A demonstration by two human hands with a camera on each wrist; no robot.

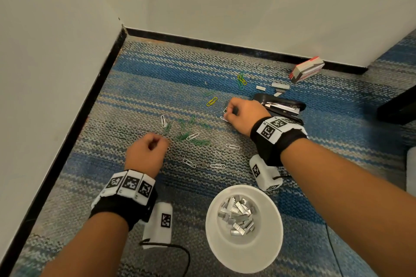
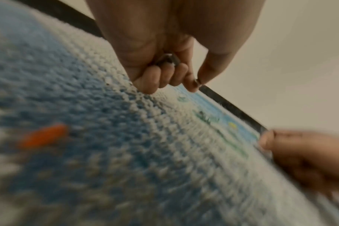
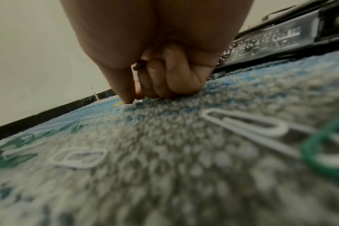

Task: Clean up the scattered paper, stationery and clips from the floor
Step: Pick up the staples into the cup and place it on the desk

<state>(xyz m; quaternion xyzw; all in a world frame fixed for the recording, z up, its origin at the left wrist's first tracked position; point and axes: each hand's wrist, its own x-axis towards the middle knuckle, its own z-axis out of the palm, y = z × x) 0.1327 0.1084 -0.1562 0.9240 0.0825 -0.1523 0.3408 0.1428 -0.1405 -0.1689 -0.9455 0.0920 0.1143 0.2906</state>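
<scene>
Green, white and yellow paper clips (image 1: pixel 191 135) lie scattered on the blue-grey striped carpet between my hands. My left hand (image 1: pixel 157 141) hovers low at their left edge with its fingers curled. In the left wrist view it (image 2: pixel 196 82) pinches a small dark clip between thumb and forefinger, and another clip (image 2: pixel 165 60) sits in the palm. My right hand (image 1: pixel 229 114) is down on the carpet beside the black stapler (image 1: pixel 281 105). Its thumb and forefinger (image 3: pixel 133 99) pinch a white paper clip (image 3: pixel 129 105) lying on the carpet, with more tucked under the curled fingers.
A white cup (image 1: pixel 211 227) holding several staple strips stands on the carpet near me. A red and white staple box (image 1: pixel 307 69) and loose staple strips (image 1: pixel 280 86) lie by the back wall. Walls close the left and back; dark furniture (image 1: pixel 398 105) stands at the right.
</scene>
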